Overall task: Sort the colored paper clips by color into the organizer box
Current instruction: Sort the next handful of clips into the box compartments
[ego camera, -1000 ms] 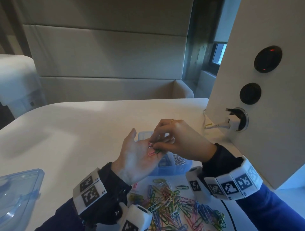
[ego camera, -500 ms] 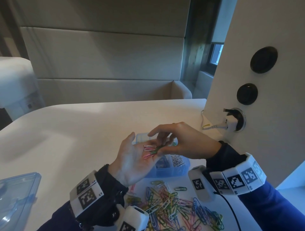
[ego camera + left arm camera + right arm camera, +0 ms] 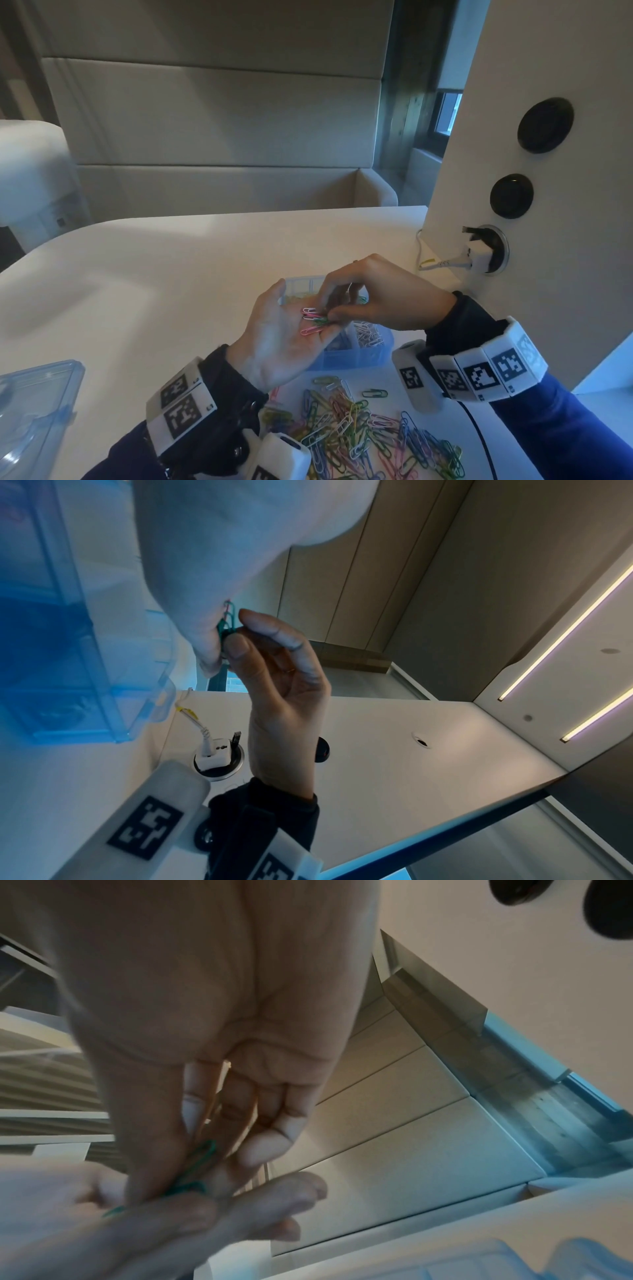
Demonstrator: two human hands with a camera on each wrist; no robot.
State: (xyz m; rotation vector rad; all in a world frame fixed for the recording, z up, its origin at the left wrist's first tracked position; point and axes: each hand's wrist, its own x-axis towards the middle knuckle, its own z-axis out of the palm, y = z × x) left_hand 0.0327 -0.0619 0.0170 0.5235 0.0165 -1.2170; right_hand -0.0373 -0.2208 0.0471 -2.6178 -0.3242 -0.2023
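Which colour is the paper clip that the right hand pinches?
Green. The right hand pinches a green paper clip; the right wrist view shows it best.

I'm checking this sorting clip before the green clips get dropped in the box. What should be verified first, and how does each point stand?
1. Right hand pinches green clips: ok.
2. Only green in the pinch: cannot tell, pink clips lie close.
3. Left hand flat, cradling the pink ones: ok.
4. Organizer box open, just beyond the hands: ok.
5. Green compartment located: cannot tell, the hands hide most of the box.
6. Loose pile clear of the box: ok.
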